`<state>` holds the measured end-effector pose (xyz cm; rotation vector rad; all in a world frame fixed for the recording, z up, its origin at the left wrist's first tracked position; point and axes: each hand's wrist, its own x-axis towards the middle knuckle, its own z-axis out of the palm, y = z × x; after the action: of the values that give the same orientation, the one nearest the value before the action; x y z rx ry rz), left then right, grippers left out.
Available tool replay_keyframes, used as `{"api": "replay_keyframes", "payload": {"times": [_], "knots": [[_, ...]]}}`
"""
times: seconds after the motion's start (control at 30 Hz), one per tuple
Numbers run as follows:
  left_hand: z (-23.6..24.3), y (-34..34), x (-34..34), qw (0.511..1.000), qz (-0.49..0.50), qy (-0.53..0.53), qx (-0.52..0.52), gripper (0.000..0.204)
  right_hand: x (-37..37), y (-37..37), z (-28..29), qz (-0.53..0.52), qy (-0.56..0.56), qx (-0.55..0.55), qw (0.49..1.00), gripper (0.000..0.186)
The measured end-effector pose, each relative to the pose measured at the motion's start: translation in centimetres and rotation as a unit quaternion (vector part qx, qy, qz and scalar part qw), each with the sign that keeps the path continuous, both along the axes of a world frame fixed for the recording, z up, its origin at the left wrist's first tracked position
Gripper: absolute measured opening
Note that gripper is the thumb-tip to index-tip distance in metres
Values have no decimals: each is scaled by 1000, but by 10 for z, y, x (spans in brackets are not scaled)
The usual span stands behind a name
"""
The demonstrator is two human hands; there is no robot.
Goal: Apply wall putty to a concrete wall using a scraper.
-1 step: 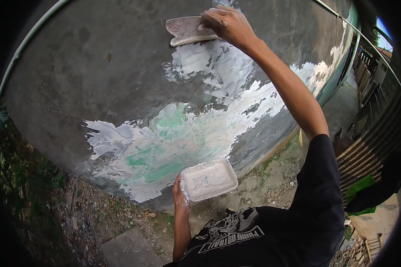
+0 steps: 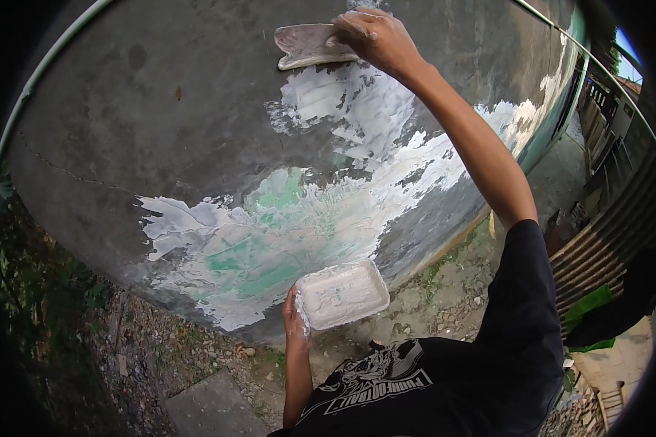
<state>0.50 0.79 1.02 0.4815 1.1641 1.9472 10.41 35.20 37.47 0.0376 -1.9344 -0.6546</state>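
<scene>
My right hand (image 2: 379,40) is raised against the grey wall (image 2: 175,138) and grips a wide, flat putty scraper (image 2: 312,45). White paste lines the scraper's lower edge, which meets the wall just above a fresh patch of white putty (image 2: 317,95). Down near my body, my left hand (image 2: 294,315) holds a shallow rectangular white tray (image 2: 383,285) by its left side. Smooth white putty (image 2: 339,295) fills the tray. Putty smears both hands. The left hand's fingers are partly hidden beneath the tray.
More putty with green paint (image 2: 251,266) showing through spreads across the lower wall. Stony ground (image 2: 160,342) and a concrete slab (image 2: 215,404) lie below. A thin pipe (image 2: 58,62) curves along the upper left; corrugated sheeting (image 2: 598,258) stands at the right.
My right hand has shifted the scraper slightly up and to the right along the wall. The tray and my left hand stay practically where they were.
</scene>
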Motion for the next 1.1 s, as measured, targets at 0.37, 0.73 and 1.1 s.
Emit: {"api": "replay_keyframes", "payload": {"times": [0.37,0.73,1.1], "knots": [[-3,-2,7,1000,17,-16,-16,34,-8,8,-28,-46,-68,-24,996,23],[10,-7,14,1000,9,9,-25,39,14,10,-5,85,-30,-143,986,24],[7,-7,11,999,32,12,-26,36,-24,-3,-12,21,-99,-23,995,17]]}}
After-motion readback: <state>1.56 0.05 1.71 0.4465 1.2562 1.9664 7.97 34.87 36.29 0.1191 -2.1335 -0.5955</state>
